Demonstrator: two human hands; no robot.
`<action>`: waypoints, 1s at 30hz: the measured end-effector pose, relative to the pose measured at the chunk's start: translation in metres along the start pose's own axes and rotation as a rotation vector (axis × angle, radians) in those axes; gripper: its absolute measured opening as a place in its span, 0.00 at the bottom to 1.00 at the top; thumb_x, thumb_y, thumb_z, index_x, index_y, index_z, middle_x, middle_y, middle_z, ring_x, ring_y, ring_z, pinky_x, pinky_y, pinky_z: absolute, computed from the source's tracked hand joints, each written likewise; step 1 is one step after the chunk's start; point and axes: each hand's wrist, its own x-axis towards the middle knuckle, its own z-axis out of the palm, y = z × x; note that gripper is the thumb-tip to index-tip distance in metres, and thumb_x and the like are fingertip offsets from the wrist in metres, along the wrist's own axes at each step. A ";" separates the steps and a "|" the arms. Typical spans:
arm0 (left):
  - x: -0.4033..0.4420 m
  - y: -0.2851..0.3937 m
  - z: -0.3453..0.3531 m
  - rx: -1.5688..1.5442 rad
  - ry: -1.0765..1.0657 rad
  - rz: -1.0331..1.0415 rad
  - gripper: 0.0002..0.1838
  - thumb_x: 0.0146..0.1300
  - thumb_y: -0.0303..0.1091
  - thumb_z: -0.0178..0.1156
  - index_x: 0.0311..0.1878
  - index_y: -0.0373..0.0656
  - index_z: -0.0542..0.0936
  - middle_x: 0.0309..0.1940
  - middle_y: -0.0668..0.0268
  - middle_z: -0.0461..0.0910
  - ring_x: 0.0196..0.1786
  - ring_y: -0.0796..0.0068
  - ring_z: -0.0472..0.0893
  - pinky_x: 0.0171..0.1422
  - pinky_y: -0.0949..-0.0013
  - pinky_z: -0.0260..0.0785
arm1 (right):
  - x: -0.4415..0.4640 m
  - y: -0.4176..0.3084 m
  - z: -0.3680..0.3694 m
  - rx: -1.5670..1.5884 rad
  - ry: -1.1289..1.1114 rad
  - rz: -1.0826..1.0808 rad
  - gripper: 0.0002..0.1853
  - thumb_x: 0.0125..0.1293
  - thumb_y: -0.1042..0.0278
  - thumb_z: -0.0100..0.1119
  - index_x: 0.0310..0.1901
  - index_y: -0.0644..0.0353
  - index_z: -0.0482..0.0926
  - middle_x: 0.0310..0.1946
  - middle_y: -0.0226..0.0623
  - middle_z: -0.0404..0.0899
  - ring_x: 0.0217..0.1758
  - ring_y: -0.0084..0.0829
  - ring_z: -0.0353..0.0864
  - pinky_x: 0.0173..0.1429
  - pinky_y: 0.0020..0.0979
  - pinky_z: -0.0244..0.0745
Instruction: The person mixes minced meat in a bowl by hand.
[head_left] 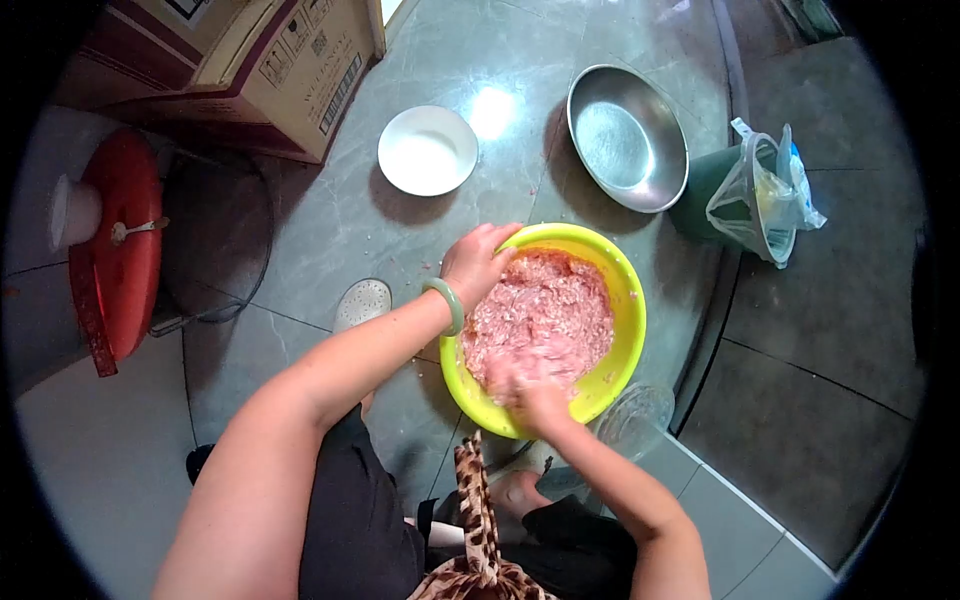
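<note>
A yellow-green bowl (628, 300) full of pink minced meat (540, 305) stands in front of me. At its upper left rim is my left hand (478, 262), its fingers closed over the edge, with a pale green bangle on the wrist. Inside the bowl, at the lower side, my right hand (535, 395) is down in the meat. Its fingers are smeared by motion and partly covered with meat, so their pose cannot be made out.
A white bowl (428, 151) and an oval metal basin (625, 140) lie on the tiled floor beyond. Right of them is a green bin (715, 190) with a plastic liner. Cardboard boxes (300, 80) and a red stool (125, 255) with a cup and spoon are on the left. A clear plastic container (637, 418) sits near the bowl's lower right.
</note>
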 end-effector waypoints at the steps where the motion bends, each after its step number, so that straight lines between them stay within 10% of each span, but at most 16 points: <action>1: 0.000 0.003 -0.002 0.015 -0.030 -0.035 0.19 0.61 0.34 0.59 0.57 0.47 0.78 0.40 0.55 0.78 0.44 0.54 0.79 0.49 0.59 0.71 | 0.011 -0.011 -0.002 0.063 0.107 -0.270 0.25 0.53 0.67 0.58 0.56 0.47 0.77 0.64 0.67 0.59 0.55 0.63 0.74 0.58 0.51 0.72; 3: 0.001 0.006 -0.004 0.034 -0.064 -0.069 0.20 0.61 0.34 0.59 0.58 0.48 0.78 0.40 0.55 0.78 0.43 0.54 0.79 0.49 0.59 0.71 | 0.052 -0.024 -0.015 -0.322 0.177 -0.551 0.25 0.50 0.69 0.59 0.55 0.47 0.78 0.66 0.58 0.60 0.59 0.59 0.73 0.62 0.48 0.69; 6: -0.006 0.006 -0.003 0.060 -0.066 -0.064 0.20 0.61 0.34 0.59 0.58 0.48 0.77 0.39 0.55 0.77 0.43 0.54 0.78 0.49 0.59 0.71 | 0.109 -0.004 -0.069 -0.290 -0.043 -0.369 0.13 0.51 0.70 0.58 0.39 0.50 0.83 0.51 0.41 0.77 0.60 0.43 0.72 0.65 0.47 0.65; 7: -0.004 0.006 -0.004 0.044 -0.076 -0.061 0.20 0.61 0.34 0.59 0.58 0.48 0.77 0.39 0.55 0.77 0.43 0.54 0.78 0.48 0.59 0.71 | 0.123 0.032 -0.058 -0.269 0.450 -0.512 0.14 0.53 0.70 0.57 0.42 0.49 0.83 0.53 0.38 0.77 0.62 0.42 0.71 0.66 0.47 0.63; 12: -0.002 0.009 -0.006 0.007 -0.069 -0.091 0.21 0.61 0.35 0.60 0.59 0.48 0.77 0.39 0.56 0.77 0.43 0.55 0.78 0.48 0.60 0.70 | 0.038 0.092 -0.024 -0.363 0.334 -0.131 0.31 0.53 0.51 0.67 0.60 0.45 0.75 0.69 0.41 0.61 0.72 0.48 0.59 0.76 0.51 0.49; 14: -0.003 0.003 -0.002 0.004 -0.050 -0.061 0.21 0.61 0.35 0.60 0.59 0.48 0.77 0.39 0.56 0.77 0.43 0.55 0.78 0.48 0.60 0.70 | 0.006 0.036 -0.026 0.109 -0.135 0.261 0.30 0.54 0.49 0.66 0.60 0.43 0.75 0.70 0.46 0.59 0.73 0.51 0.57 0.74 0.56 0.49; 19: -0.001 0.010 -0.006 0.064 -0.092 -0.115 0.20 0.61 0.34 0.59 0.58 0.48 0.77 0.39 0.55 0.77 0.44 0.55 0.78 0.49 0.60 0.70 | 0.038 -0.017 -0.001 -0.099 0.243 -0.510 0.21 0.58 0.63 0.57 0.55 0.47 0.78 0.59 0.55 0.70 0.62 0.52 0.70 0.66 0.49 0.63; 22: -0.006 0.002 0.000 0.015 -0.067 -0.068 0.20 0.61 0.34 0.59 0.58 0.48 0.77 0.39 0.55 0.77 0.42 0.55 0.78 0.48 0.59 0.70 | 0.109 -0.019 -0.047 -0.302 -0.278 -0.166 0.18 0.56 0.62 0.59 0.50 0.47 0.80 0.48 0.49 0.78 0.47 0.45 0.80 0.61 0.46 0.68; 26: 0.000 0.003 -0.005 -0.005 -0.048 -0.022 0.20 0.61 0.33 0.59 0.58 0.48 0.77 0.38 0.55 0.77 0.42 0.54 0.78 0.48 0.59 0.71 | 0.082 0.055 -0.059 -0.391 0.528 -0.261 0.21 0.55 0.54 0.63 0.50 0.49 0.81 0.44 0.43 0.81 0.43 0.43 0.81 0.52 0.48 0.74; 30: -0.003 0.002 -0.002 -0.002 -0.034 -0.030 0.20 0.62 0.34 0.59 0.58 0.48 0.78 0.38 0.55 0.77 0.42 0.54 0.78 0.47 0.59 0.71 | 0.028 0.043 -0.035 -0.223 -0.384 0.334 0.24 0.55 0.54 0.63 0.55 0.47 0.79 0.52 0.50 0.77 0.48 0.51 0.80 0.58 0.48 0.72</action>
